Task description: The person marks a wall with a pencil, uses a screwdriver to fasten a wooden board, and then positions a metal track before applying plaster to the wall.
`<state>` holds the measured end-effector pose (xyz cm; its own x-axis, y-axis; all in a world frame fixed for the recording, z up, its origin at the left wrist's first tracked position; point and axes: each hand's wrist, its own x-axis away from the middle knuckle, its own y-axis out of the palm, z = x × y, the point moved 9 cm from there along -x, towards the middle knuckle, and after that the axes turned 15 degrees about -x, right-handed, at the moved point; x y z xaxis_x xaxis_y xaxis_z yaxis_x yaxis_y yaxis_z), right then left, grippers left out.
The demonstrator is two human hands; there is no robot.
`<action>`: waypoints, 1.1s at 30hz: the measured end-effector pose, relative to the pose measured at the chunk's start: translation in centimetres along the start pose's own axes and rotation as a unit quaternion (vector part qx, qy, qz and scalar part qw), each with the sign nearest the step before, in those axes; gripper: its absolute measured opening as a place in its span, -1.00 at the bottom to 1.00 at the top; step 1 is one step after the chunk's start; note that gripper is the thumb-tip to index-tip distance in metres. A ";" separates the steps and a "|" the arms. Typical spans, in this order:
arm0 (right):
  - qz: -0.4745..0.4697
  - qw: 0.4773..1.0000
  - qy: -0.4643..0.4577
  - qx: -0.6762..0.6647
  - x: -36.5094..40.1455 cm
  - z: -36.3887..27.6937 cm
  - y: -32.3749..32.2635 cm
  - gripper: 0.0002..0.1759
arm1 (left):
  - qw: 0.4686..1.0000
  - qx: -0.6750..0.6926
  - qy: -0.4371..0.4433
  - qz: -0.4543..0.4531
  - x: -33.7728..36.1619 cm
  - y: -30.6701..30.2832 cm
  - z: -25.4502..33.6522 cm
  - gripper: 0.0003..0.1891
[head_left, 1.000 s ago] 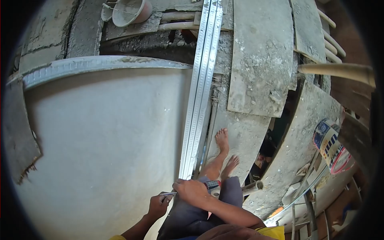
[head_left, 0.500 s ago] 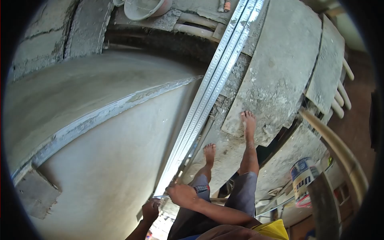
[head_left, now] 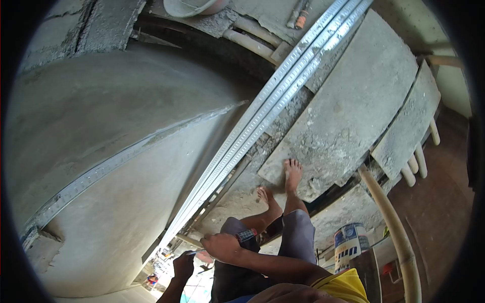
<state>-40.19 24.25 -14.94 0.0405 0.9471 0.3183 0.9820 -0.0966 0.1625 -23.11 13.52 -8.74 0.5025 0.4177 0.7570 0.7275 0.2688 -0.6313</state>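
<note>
My right hand [head_left: 221, 247] is closed around a tool [head_left: 246, 235] whose red and black handle sticks out on its right side. A thin metal shaft reaches from that hand toward my left hand [head_left: 183, 264], whose fingers are pinched at the shaft's far end. Both hands are low in the view, in front of my legs. Just beyond them, long perforated metal strips [head_left: 268, 108] run diagonally from the lower left to the top right, left of my bare feet.
My feet stand on rough, dusty boards [head_left: 348, 106]. A smooth plastered wall [head_left: 136, 197] with a ledge lies left. A bamboo pole [head_left: 391, 230] and a labelled bucket [head_left: 348, 245] are at the lower right. A basin [head_left: 194, 6] sits at the top, by several pipes.
The view has turned, so the metal strips slant more and my feet appear lower and further left. Both hands appear slightly further left, still at the tool.
</note>
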 end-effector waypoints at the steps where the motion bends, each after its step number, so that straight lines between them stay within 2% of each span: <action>1: -0.015 1.000 0.000 0.025 -0.6 0.2 -0.6 -0.76 | 0.999 0.013 -0.011 0.028 -0.9 -0.1 -0.5 -0.92; 3: 0.003 0.999 -0.026 0.042 -1.9 0.8 -2.0 -0.76 | 0.994 0.059 -0.063 0.062 -2.9 -0.7 -0.5 -0.91; 6: 0.017 0.996 -0.066 0.060 -3.9 2.1 -3.1 -0.75 | 0.980 0.072 -0.029 0.185 -6.2 -0.4 -0.5 -0.83; 8: 0.076 0.988 -0.124 0.052 -4.7 1.5 -5.3 -0.78 | 0.969 0.054 -0.022 0.242 -8.5 -1.0 -0.2 -0.84; 10: 0.078 0.978 -0.185 0.059 -5.8 0.7 -6.9 -0.78 | 0.922 0.062 0.025 0.382 -10.0 -2.6 -0.5 -0.86; 12: 0.095 0.976 -0.185 0.067 -6.8 0.1 -8.8 -0.79 | 0.873 -0.002 0.027 0.486 -10.8 -5.0 -0.3 -0.84; 13: 0.109 0.964 -0.232 0.073 -7.4 0.1 -9.4 -0.76 | 0.852 -0.030 0.030 0.522 -11.2 -5.8 -0.4 -0.82; 14: 0.117 0.969 -0.211 0.048 -8.0 0.2 -10.0 -0.70 | 0.828 -0.060 0.029 0.556 -11.2 -6.5 -0.6 -0.79; 16: 0.159 0.949 -0.269 0.049 -8.8 0.3 -10.7 -0.72 | 0.799 -0.075 0.024 0.597 -11.4 -8.7 -0.8 -0.71; 18: 0.174 0.927 -0.330 0.041 -8.4 -3.6 -11.4 -0.71 | 0.740 -0.091 0.015 0.666 -10.2 -11.3 -1.3 -0.68; 20: 0.143 0.917 -0.369 0.045 -9.0 -7.0 -10.6 -0.69 | 0.683 -0.117 -0.030 0.720 -8.6 -13.8 -2.3 -0.66; 22: 0.162 0.911 -0.374 0.070 -9.9 -9.7 -9.8 -0.67 | 0.613 -0.146 -0.064 0.774 -6.5 -15.7 -3.1 -0.65; 25: 0.162 0.884 -0.436 0.042 -10.7 -13.0 -7.5 -0.78 | 0.562 -0.165 -0.098 0.805 -5.4 -16.9 -4.1 -0.66; 27: 0.183 0.860 -0.476 0.005 -10.7 -15.1 -6.6 -0.88 | 0.548 -0.187 -0.109 0.808 -8.7 -16.2 -7.3 -0.69; 29: 0.199 0.852 -0.483 0.018 -11.5 -15.8 -5.5 -0.91 | 0.544 -0.199 -0.114 0.807 -9.7 -16.0 -8.8 -0.71; 33: 0.231 0.838 -0.494 0.030 -12.7 -15.4 -4.7 -0.93 | 0.503 -0.253 -0.098 0.820 -10.3 -16.2 -8.3 -0.77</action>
<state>-48.14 7.93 -5.41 0.5234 0.6063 -0.5988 0.8252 -0.5358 0.1787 -36.24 -2.33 -4.92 0.6015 -0.1922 -0.7754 -0.5403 -0.8128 -0.2177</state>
